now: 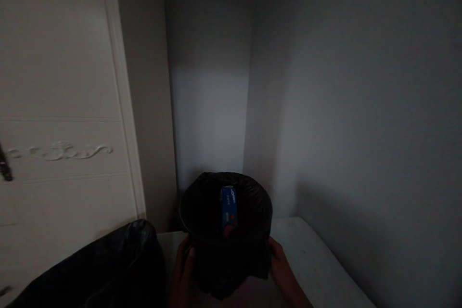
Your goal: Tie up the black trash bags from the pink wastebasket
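A round bin lined with a black bag (231, 262) is held between both hands at the bottom centre, its opening facing up and toward me. Inside it lies a blue packet (228, 207) with white lettering, and a small reddish thing (228, 230) shows at its lower end. My left hand (185, 264) is closed against the left side of the bin, below the rim. On the right side, my right hand (279, 262) grips the bin, its fingertips hidden behind the black plastic.
A large open black bag (126, 269) stands at the lower left. Behind it is a white cabinet door (61, 82) with moulded ornament and a dark handle (5, 166). A pale surface (317, 260) lies below, by the grey wall (361, 106).
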`<state>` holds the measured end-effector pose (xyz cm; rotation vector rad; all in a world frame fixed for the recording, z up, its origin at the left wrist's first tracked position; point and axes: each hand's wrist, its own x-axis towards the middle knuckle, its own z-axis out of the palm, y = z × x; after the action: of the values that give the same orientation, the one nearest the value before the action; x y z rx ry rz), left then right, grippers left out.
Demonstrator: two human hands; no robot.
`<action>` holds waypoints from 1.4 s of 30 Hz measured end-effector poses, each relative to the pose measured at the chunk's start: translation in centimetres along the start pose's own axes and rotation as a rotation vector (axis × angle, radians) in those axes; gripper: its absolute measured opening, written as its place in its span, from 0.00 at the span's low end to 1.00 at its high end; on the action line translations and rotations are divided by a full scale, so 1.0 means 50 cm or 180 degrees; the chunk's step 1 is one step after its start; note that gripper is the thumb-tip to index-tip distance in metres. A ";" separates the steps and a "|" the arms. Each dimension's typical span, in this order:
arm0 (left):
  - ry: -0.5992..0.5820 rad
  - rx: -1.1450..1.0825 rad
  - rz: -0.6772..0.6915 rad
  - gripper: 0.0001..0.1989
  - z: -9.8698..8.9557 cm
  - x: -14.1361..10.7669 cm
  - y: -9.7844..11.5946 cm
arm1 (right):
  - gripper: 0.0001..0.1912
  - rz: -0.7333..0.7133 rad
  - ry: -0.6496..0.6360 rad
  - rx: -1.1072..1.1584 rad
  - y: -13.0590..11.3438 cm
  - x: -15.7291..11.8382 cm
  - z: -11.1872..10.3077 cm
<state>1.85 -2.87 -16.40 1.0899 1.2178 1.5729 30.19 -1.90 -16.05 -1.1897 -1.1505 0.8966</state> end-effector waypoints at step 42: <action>0.0055 0.0015 0.0096 0.33 -0.001 -0.006 0.002 | 0.25 -0.0140 -0.0422 0.0184 -0.020 -0.004 0.006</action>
<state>1.89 -3.17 -16.35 1.1046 1.2224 1.6060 29.78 -2.19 -15.11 -1.0670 -1.2441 0.9806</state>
